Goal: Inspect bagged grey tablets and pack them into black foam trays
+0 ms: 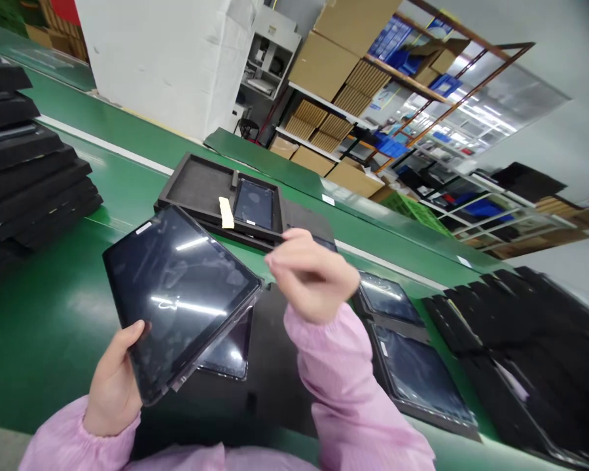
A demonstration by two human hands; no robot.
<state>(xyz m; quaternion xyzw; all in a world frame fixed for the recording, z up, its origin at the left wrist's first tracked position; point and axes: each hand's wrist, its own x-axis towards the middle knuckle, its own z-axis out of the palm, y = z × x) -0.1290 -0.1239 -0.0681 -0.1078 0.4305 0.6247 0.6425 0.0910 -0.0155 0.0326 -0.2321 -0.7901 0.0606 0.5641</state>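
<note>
My left hand (112, 386) grips the near corner of a dark glass tablet panel (177, 294), holding it tilted above the green table (44, 307). A thin clear film seems to hang from the panel's right edge. My right hand (314, 275) hovers just right of the panel with its fingers pinched together; what they hold is too blurred to name. Both arms wear pink sleeves. Under the panel lies a black foam tray (269, 366) with another screen (228, 353) in it.
A black tray (196, 186) holding a small screen (253, 204) and a yellow strip sits on the belt behind. More screens in trays (417, 376) lie to the right. Stacked black foam trays (24, 170) stand at the left. Shelves with cardboard boxes (334, 72) fill the background.
</note>
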